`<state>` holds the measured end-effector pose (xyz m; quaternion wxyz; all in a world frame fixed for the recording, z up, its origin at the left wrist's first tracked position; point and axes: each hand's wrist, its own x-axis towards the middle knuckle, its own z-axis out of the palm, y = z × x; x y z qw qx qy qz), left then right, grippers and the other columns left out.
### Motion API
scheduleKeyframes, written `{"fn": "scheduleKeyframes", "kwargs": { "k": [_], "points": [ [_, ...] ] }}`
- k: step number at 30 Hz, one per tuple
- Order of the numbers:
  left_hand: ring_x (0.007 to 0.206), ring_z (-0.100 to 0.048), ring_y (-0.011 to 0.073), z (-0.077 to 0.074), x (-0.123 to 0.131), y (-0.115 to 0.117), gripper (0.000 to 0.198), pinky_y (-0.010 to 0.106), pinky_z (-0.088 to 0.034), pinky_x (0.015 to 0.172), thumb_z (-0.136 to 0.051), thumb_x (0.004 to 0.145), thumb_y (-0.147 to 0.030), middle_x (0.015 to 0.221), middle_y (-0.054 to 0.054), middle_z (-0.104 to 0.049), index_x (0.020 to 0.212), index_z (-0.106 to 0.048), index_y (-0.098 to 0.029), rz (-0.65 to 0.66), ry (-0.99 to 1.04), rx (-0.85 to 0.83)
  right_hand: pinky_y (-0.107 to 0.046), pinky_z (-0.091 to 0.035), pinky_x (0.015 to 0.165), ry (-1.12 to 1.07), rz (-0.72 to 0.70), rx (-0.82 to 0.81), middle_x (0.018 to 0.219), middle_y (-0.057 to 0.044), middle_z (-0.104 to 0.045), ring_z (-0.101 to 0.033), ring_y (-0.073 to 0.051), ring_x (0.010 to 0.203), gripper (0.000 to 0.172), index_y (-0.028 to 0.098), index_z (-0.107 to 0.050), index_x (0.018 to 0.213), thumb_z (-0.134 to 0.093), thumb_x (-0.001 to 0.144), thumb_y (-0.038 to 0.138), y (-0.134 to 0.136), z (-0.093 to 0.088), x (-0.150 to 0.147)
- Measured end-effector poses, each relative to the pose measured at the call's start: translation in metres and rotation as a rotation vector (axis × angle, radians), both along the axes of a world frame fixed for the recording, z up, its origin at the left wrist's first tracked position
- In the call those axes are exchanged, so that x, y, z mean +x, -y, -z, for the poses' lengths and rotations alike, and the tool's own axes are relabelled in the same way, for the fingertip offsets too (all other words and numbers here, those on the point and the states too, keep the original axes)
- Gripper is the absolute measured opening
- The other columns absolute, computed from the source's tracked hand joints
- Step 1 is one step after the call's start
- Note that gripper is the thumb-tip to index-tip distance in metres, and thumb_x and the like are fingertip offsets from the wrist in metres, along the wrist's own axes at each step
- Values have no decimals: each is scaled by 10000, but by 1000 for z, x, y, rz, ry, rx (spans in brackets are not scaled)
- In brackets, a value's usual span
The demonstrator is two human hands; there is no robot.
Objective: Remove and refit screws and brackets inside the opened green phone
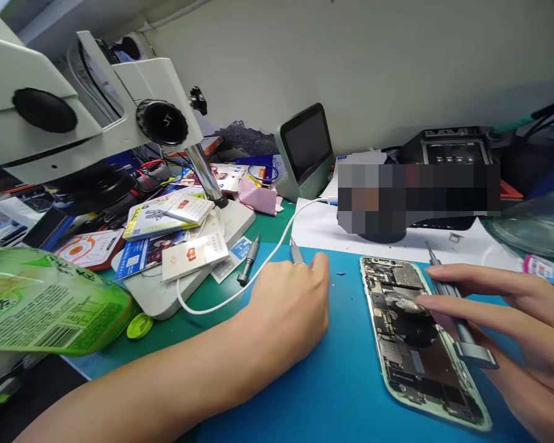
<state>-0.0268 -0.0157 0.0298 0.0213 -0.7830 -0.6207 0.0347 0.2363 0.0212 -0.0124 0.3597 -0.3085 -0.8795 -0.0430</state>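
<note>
On the blue mat lies a smartphone [418, 363] with its back off, its circuit board and black inner parts showing inside a pale green frame. My right hand [521, 326] is over its right side, with a grey screwdriver [464, 335] held along the fingers, thin tip pointing away from me. One of those fingertips is over a silvery patch inside the phone. My left hand [289, 301] is closed left of the phone, around a slim grey screwdriver [296, 253] whose front end sticks out past the knuckles. The rest of that tool is hidden.
A white microscope [175, 92] rises at left, small boxes on its base. Another screwdriver [249, 261] and a white cable [240, 300] lie nearby. A green bottle [50, 301] is at left, a smart display [307, 147] behind, and a glass jar [535, 224] at right.
</note>
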Motion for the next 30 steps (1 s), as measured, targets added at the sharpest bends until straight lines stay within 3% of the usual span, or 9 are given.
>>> {"fn": "scheduleKeyframes", "kwargs": {
  "k": [5,9,12,15,17,21,24,27,30],
  "points": [
    [594,-708,242,2,2,4,224,276,-316,423,-502,873,-85,738,97,-724,1061,-609,-142,10,21,12,-418,-567,866,40,-19,35,1328,-9,-640,-678,-211,1112,357,440,-675,1237,-538,987,225,-7,2,3],
    [674,-740,224,-14,-4,11,216,250,-383,485,-535,851,-48,769,90,-742,1013,-631,-154,-12,30,30,-367,-578,843,99,-76,106,1333,-34,-644,-679,-190,1137,423,457,-630,1330,-514,1003,213,-2,-3,6],
    [744,-753,265,-36,-27,21,196,293,-465,568,-500,915,-145,819,90,-755,1048,-636,-193,-86,34,92,-349,-555,903,198,-171,140,1376,-33,-639,-659,-176,1204,495,444,-610,1378,-445,1011,155,4,-20,1],
    [893,-756,372,-55,-65,30,304,406,-525,662,-383,985,-222,947,167,-765,1112,-656,-173,-284,5,142,-345,-538,1011,307,-356,225,1451,-31,-611,-621,-192,1293,499,348,-636,1379,-407,1001,115,0,-39,-21],
    [930,-750,400,-60,-85,33,347,438,-538,697,-372,985,-240,965,202,-764,994,-705,-146,-367,-11,86,-333,-580,896,387,-456,255,1433,-45,-626,-665,-201,1210,437,288,-669,1327,-447,993,114,-9,-47,-45],
    [966,-746,374,-53,-100,31,366,428,-565,753,-440,988,-338,966,165,-772,893,-748,-163,-389,2,-67,-360,-601,833,444,-469,185,1296,-102,-683,-694,-223,1093,433,204,-717,1178,-341,1005,76,-36,-45,-102],
    [999,-732,302,-42,-97,22,354,427,-589,844,-530,1012,-457,1028,110,-761,1012,-745,-175,-360,24,-177,-357,-608,884,522,-483,104,1267,-98,-658,-666,-184,1079,215,159,-672,1190,-560,1013,206,-53,-34,-136],
    [1052,-694,222,-31,-94,14,353,436,-599,926,-626,1014,-446,1202,93,-701,1220,-670,-163,-351,36,-258,-377,-604,940,550,-484,25,1267,-99,-636,-649,-175,1102,324,150,-635,1246,-636,1002,362,-59,-26,-154],
    [1084,-682,224,-25,-93,11,371,440,-608,930,-650,1009,-405,1272,101,-667,1290,-633,-164,-360,39,-267,-358,-611,909,520,-488,-8,1209,-88,-673,-676,-163,1044,303,161,-637,1276,-589,1027,326,-56,-26,-154]
  ]
}}
